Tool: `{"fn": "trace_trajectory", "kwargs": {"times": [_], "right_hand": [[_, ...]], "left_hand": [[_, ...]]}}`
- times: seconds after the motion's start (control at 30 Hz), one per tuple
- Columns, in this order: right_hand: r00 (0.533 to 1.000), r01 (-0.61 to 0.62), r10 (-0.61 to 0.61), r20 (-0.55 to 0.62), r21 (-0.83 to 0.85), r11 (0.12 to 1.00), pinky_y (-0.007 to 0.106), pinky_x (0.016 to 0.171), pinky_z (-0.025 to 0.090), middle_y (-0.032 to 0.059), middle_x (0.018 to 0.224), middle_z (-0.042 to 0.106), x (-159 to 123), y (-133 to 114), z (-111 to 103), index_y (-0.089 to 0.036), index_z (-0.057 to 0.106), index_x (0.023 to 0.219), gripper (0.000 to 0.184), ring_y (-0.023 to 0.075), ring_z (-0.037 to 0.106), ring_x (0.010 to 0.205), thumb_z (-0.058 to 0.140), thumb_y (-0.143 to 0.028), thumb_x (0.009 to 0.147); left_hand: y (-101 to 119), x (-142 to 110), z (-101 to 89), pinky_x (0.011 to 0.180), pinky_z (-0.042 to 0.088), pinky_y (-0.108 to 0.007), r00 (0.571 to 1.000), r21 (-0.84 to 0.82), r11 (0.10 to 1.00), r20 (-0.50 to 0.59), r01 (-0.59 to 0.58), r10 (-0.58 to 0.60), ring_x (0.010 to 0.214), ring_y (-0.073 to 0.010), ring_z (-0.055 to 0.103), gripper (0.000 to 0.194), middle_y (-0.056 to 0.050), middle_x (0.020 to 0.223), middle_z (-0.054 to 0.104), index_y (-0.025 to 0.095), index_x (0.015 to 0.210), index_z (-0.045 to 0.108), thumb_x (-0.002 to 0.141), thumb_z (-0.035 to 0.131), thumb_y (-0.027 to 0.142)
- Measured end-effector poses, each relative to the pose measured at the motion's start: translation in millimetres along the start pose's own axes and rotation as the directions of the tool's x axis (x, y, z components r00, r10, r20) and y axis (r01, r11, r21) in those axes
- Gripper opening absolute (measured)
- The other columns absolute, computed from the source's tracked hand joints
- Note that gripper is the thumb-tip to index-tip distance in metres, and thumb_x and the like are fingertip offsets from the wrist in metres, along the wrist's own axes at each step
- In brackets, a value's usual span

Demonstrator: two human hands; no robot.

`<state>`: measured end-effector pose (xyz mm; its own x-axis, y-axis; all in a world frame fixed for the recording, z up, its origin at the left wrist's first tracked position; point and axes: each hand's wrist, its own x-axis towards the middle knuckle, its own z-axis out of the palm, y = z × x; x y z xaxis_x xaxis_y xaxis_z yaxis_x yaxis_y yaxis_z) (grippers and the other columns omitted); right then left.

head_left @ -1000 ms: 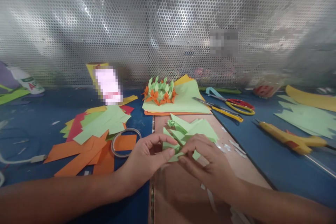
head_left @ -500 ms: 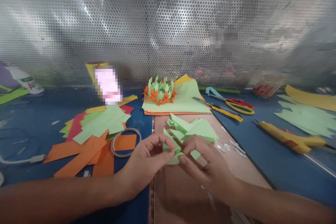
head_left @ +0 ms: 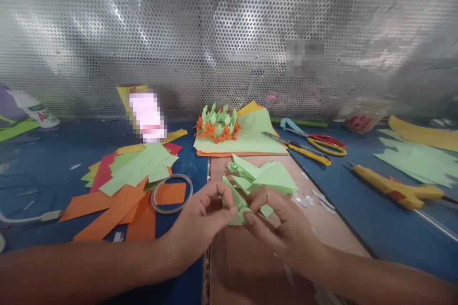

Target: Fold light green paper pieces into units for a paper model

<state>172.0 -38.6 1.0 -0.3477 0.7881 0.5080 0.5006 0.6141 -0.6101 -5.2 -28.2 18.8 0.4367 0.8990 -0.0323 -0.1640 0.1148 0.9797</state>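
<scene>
A small folded piece of light green paper (head_left: 236, 207) is held between my two hands above the brown board (head_left: 239, 259). My left hand (head_left: 205, 214) pinches its left side with thumb and forefinger. On its right edge, the fingertips of my right hand (head_left: 275, 219) are closed. The fingers cover part of the folds. Just beyond the hands lie more folded green paper pieces (head_left: 275, 176), some overlapping. Farther back, a ring of green and orange folded paper (head_left: 218, 126) rests on a stack of coloured sheets (head_left: 254, 138).
Coloured paper strips (head_left: 125, 195) and a tape roll (head_left: 153, 195) lie to the left. On the right are a yellow-handled tool (head_left: 307, 152), scissors (head_left: 327, 143), a yellow glue gun (head_left: 393, 186) and green sheets (head_left: 418, 157). A glue bottle (head_left: 36, 109) stands far left. Perforated metal backs the table.
The green paper between my fingers has shifted and turned slightly, showing a broader face. My hands have barely moved. The surrounding things look the same.
</scene>
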Motion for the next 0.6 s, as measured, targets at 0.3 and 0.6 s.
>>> {"fn": "trace_trajectory", "kwargs": {"times": [0.3,0.6], "right_hand": [[1.000,-0.022,0.022,-0.008,0.051,0.998,0.024,0.060,0.041,-0.0017,0.074,0.054,-0.3,-1.5,-1.1,-0.021,0.044,0.076,0.011,0.0114,0.053,0.066,0.051,-0.015,0.081],[0.993,-0.115,0.110,0.048,0.113,0.987,0.024,0.059,0.043,-0.0007,0.075,0.052,-1.4,-4.8,-2.6,-0.022,0.043,0.078,0.008,0.0124,0.051,0.067,0.047,-0.017,0.084]], "left_hand": [[2.3,0.3,0.8,0.062,0.033,-0.018,0.999,-0.027,1.000,0.034,-0.003,0.004,0.062,-0.0068,0.039,0.018,0.006,0.064,0.043,0.017,0.067,0.043,0.076,0.058,0.018],[1.1,1.2,-1.6,0.063,0.036,-0.019,0.999,-0.032,0.999,0.051,-0.009,0.010,0.064,-0.0074,0.041,0.018,0.005,0.065,0.044,0.017,0.066,0.045,0.075,0.060,0.016]]}}
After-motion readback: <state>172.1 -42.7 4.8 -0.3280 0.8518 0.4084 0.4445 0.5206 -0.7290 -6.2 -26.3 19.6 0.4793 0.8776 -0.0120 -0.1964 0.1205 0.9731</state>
